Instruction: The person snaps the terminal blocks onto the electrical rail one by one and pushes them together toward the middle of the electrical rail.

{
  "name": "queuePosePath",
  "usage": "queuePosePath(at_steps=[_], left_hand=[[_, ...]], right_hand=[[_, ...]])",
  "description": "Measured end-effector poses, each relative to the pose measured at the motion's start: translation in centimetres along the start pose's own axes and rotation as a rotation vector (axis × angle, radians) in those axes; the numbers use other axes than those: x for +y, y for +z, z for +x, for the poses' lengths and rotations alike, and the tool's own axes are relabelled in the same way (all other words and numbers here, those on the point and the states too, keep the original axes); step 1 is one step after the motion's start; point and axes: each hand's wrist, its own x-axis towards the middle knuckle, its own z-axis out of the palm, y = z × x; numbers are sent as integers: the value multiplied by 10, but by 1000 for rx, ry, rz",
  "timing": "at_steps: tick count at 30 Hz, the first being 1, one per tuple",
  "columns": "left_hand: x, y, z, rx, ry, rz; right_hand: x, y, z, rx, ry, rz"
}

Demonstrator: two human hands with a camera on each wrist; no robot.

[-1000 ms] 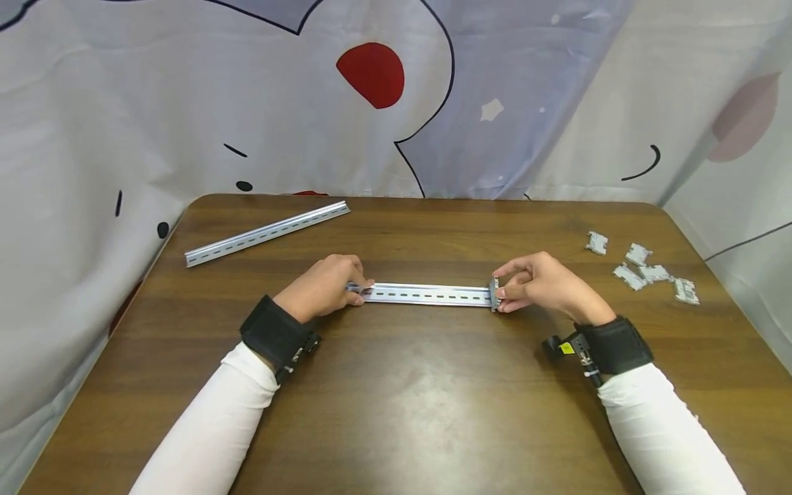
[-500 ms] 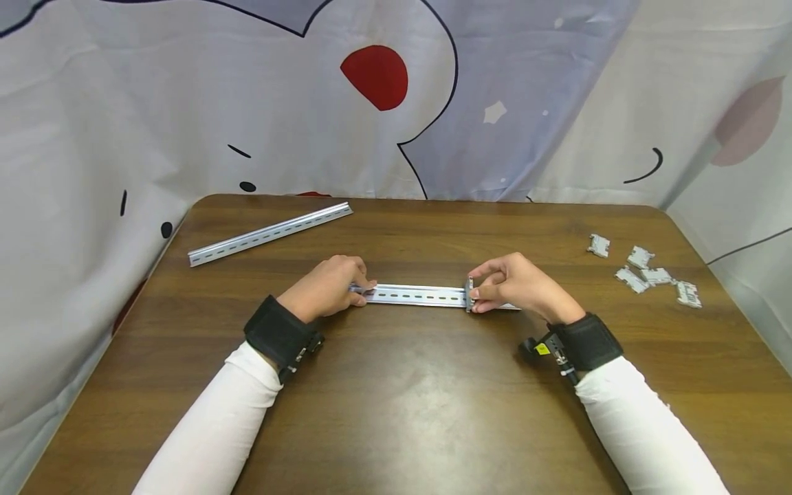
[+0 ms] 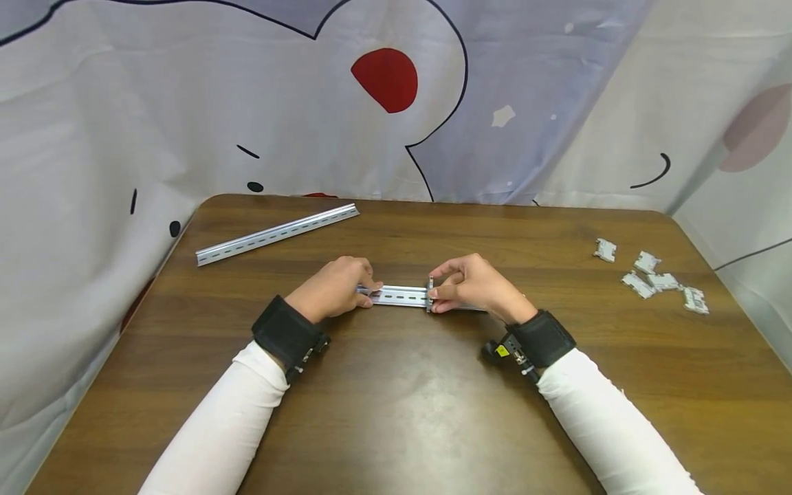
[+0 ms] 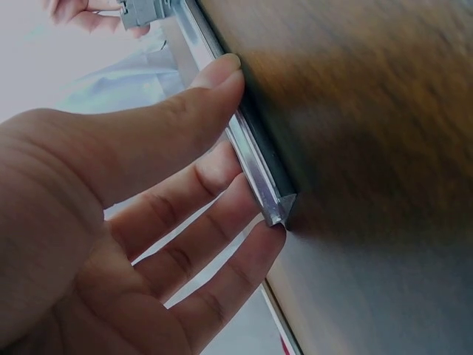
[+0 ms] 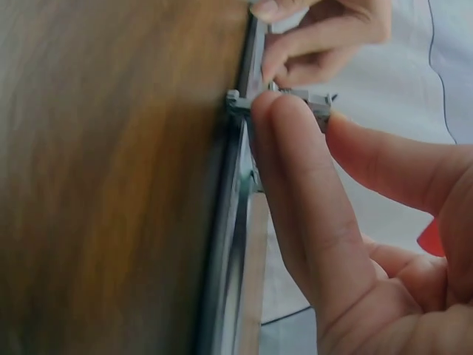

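Note:
A slotted metal DIN rail (image 3: 401,296) lies crosswise on the table between the hands. My left hand (image 3: 337,289) grips its left end, thumb on the near edge and fingers on the far one, as the left wrist view (image 4: 185,170) also shows. Astride the rail stands a thin grey clip-on block (image 3: 430,294), probably a terminal block or end stop. My right hand (image 3: 476,285) pinches this block between thumb and fingers; in the right wrist view the block (image 5: 314,103) sits on the rail, partly covered by the fingertips.
Another slotted rail (image 3: 278,234) lies slanted at the back left of the brown table (image 3: 396,412). Several pale grey blocks (image 3: 663,282) are scattered at the right. A printed cloth (image 3: 297,103) hangs behind the table.
My right hand has slid the grey block leftward along the rail, toward the left hand. More rail shows to its right. The left hand keeps its grip on the rail's end.

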Motion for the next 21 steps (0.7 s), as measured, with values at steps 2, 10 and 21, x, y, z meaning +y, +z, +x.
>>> queuePosePath(at_steps=[2,10,21], left_hand=[[0,0,1,0,-2,3],[0,0,3,-5,-7,12],[-1,2,1,4,-8,3]], right_hand=[[0,4,2,7,-14,13],[-1,12,4,15,-45,26],[1,8,0,102,-223,-419]])
